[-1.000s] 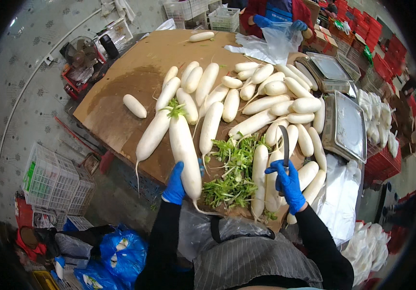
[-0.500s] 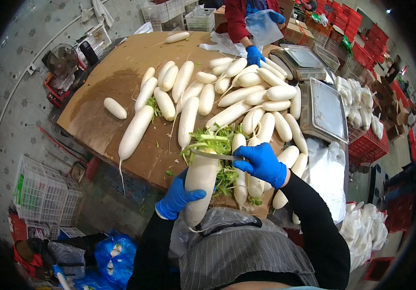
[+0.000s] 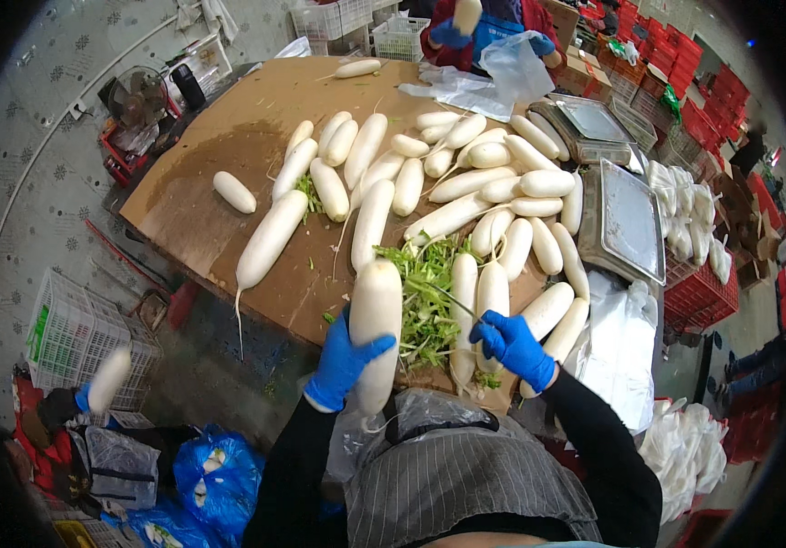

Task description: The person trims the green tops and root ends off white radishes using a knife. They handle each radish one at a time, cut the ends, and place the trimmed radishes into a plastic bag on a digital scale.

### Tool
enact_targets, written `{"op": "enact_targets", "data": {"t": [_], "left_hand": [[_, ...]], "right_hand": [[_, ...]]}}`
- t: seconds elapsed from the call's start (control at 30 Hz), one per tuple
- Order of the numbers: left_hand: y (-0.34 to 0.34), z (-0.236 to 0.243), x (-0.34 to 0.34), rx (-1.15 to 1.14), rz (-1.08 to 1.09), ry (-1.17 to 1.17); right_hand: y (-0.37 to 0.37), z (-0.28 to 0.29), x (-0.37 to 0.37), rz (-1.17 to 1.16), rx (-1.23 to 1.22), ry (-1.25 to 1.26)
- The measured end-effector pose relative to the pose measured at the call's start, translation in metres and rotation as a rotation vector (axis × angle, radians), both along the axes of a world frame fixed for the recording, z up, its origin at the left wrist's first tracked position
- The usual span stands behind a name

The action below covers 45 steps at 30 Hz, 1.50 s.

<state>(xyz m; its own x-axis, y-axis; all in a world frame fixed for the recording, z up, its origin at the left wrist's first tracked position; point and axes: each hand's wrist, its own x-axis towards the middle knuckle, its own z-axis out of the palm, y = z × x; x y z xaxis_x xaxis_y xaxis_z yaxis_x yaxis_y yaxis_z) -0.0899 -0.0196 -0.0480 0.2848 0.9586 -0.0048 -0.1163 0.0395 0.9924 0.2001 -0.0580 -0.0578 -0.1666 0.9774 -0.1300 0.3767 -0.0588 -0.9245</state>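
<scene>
Clasping a radish (image 3: 377, 315) over the table's (image 3: 197, 196) six-o'clock edge, the left hand (image 3: 343, 361) had its grip wrapped round it; at three o'clock from it, the right hand (image 3: 516, 347) gripped a knife (image 3: 456, 303), its tip over greens (image 3: 422, 315) at two o'clock.

The grey floor (image 3: 55, 96) bears scattered dark, snowflake-like marks, and a thin white line (image 3: 14, 196) runs across it. A wide table (image 3: 160, 201), topped with brown cardboard that has a darker patch, fills the middle. Near its far left edge stands a fan (image 3: 137, 96); white plastic crates (image 3: 334, 20) sit beyond. At upper right, cardboard boxes (image 3: 583, 78) adjoin tall stacks of red crates (image 3: 678, 62) under bright, fairly even light.
</scene>
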Motion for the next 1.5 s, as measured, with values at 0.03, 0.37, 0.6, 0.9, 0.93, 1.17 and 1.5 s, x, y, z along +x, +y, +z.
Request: {"op": "enact_targets", "data": {"t": [0.03, 0.37, 0.6, 0.9, 0.93, 1.17, 1.5], "left_hand": [[0.006, -0.006, 0.007, -0.108, 0.036, -0.121], [0.029, -0.005, 0.043, -0.318, 0.206, -1.027], [0.068, 0.021, 0.024, 0.071, 0.296, -0.923], [0.021, 0.002, 0.079, -0.329, 0.126, -0.970], [0.026, 0.000, 0.074, -0.341, 0.165, -1.023], [0.040, -0.007, 0.058, -0.349, 0.456, -1.077], [0.033, -0.019, 0.061, -0.380, 0.528, -1.016]], "right_hand": [[-0.009, -0.002, -0.011, 0.033, 0.068, 0.092], [-0.029, 0.007, -0.053, 0.028, 0.090, 0.399], [-0.021, 0.033, -0.013, 0.072, -0.314, 0.865], [0.019, 0.003, -0.038, -0.102, -0.364, 1.015], [0.011, 0.011, -0.037, -0.161, -0.352, 1.001], [-0.046, -0.042, -0.069, -0.176, 0.221, 0.330], [0.028, -0.015, -0.072, -0.158, 0.109, 0.204]]}}
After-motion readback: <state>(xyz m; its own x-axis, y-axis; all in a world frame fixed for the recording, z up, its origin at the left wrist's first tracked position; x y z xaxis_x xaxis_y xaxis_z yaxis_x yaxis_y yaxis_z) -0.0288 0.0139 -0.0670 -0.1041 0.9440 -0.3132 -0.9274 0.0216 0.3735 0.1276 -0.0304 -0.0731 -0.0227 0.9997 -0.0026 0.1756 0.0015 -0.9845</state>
